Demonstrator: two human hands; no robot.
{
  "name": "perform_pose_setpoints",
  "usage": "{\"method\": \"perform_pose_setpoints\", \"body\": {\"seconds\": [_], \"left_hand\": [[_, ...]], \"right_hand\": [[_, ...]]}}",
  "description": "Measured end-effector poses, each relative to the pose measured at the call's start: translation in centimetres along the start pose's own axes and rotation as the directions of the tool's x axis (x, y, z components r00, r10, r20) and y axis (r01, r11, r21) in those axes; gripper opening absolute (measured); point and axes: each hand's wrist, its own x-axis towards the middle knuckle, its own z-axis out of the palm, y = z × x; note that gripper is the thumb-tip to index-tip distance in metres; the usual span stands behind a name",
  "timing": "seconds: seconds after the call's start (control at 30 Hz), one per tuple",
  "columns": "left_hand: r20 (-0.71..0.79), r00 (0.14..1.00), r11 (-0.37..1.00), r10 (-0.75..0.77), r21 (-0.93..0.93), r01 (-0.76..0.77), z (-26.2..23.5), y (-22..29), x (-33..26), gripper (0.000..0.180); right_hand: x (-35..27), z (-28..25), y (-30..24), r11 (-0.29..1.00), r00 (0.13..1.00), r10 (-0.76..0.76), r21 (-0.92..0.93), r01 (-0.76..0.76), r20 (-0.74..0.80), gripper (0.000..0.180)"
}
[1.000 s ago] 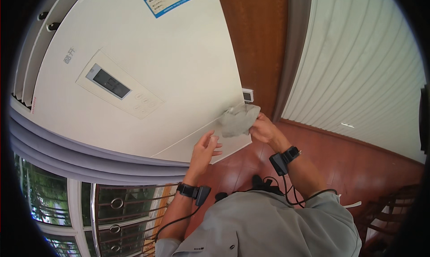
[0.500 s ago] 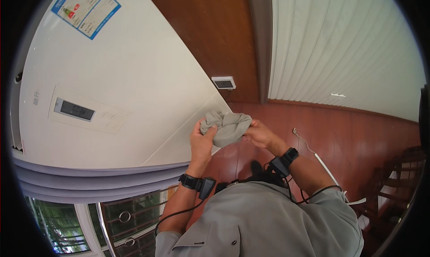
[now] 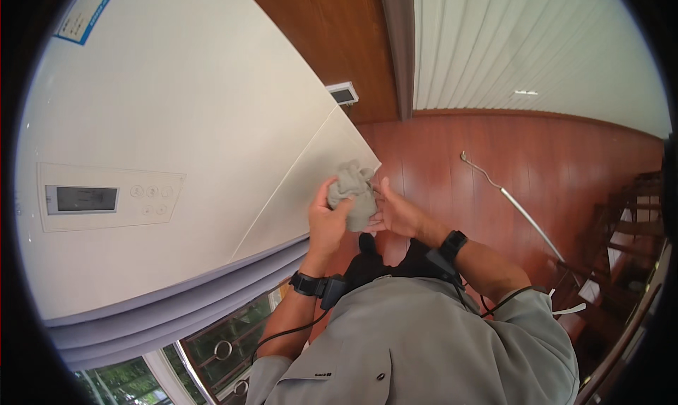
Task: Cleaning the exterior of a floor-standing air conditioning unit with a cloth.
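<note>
Grey crumpled cloth (image 3: 355, 202) sits bunched between both hands beside the white appliance panel (image 3: 176, 122). Left hand (image 3: 328, 225) has its grip closed round it; right hand (image 3: 395, 213) pinches its edge, fingertips partly hidden behind the folds.

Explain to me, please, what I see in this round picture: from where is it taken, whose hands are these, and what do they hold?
The picture comes from a small wide-angle camera worn on a person's head, looking down. That is why the view is round and straight edges look bent. No machine works here, only two bare hands. The grey shirt at the bottom is the person's own body, and the forearms come up from it. Each wrist wears a black band with a cable.

Both hands meet in the middle around a crumpled grey cloth. The left hand closes on it from the left, and the right hand touches it from the right.

Beside them stands a big white appliance with a small display panel. Below is a red-brown wooden floor, with a thin metal rod lying on it.
</note>
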Motion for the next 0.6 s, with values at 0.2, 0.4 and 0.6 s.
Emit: {"method": "perform_pose_setpoints", "body": {"seconds": [0.2,0.4,0.6], "left_hand": [[0.334,0.941,0.842,0.05,0.492,-0.219,-5.8,-3.0,-2.1,0.048],[0.079,0.997,0.834,0.01,0.549,-0.052,-15.8,-2.1,-7.1,0.045],[-0.116,0.993,0.786,-0.021,0.611,0.088,-26.4,-3.0,-12.4,0.037]], "right_hand": [[3.9,1.7,6.4,0.993,0.99,-0.119,0.0,0.119,-0.073,0.047],[8.4,7.3,2.4,0.809,0.717,-0.584,-0.198,0.554,-0.38,0.035],[10.9,12.6,-4.5,0.458,0.378,-0.889,-0.49,0.741,-0.259,0.034]]}}
